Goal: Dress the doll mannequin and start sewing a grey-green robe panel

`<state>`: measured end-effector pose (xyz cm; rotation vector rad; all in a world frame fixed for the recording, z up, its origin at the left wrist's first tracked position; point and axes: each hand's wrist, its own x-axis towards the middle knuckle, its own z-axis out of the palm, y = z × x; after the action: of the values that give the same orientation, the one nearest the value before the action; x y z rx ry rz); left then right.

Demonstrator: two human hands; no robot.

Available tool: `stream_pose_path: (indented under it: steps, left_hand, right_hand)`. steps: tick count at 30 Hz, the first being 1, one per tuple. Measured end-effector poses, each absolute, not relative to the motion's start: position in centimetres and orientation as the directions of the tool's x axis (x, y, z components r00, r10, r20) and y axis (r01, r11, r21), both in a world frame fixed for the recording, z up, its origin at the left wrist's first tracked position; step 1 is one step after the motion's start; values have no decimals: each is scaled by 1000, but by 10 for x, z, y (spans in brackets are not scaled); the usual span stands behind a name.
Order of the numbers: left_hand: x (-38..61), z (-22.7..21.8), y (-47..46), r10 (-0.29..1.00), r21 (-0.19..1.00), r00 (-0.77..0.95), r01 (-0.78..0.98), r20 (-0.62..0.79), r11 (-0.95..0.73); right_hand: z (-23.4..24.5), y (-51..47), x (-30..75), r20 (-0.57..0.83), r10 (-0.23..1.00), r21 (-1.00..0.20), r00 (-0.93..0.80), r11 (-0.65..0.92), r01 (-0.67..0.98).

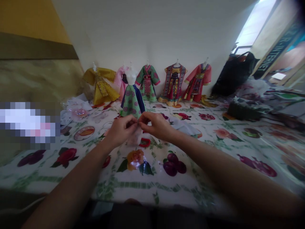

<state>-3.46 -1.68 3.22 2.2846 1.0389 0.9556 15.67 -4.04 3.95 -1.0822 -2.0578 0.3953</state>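
Observation:
My left hand and my right hand meet at the fingertips in front of the hem of a green floral doll dress on a white mannequin stand. Each hand pinches at a tiny item, too small to identify. Pale pink fabric lies just below my hands, with a red loop beside it. The dress's blue panel falls on its right side. My fingers hide the lower front of the dress.
Several doll garments stand in a row along the wall, including a yellow dress and a red patterned dress. A floral tablecloth covers the table. Crumpled white and clear material lies left, and a black bag sits back right.

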Motion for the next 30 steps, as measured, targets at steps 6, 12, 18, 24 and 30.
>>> stream_pose_path:
  steps: [6,12,18,24,30]
  left_hand:
    - [-32,38,-23,774,611,483,486,409,-626]
    - [-33,34,-20,777,658,485,438,401,-613]
    - [-33,31,-14,787,792,495,277,368,-544]
    - [-32,37,-17,815,870,476,181,331,-459]
    - [-33,38,-17,818,884,474,153,326,-442]
  right_hand:
    - [39,-41,156,501,793,-528,-346,597,604]
    - [41,-41,156,478,811,-592,-336,581,559]
    - [39,-35,160,437,837,-745,-328,542,390]
    - [38,-31,162,332,871,-876,-361,427,225]
    - [37,-30,162,337,859,-899,-385,415,140]
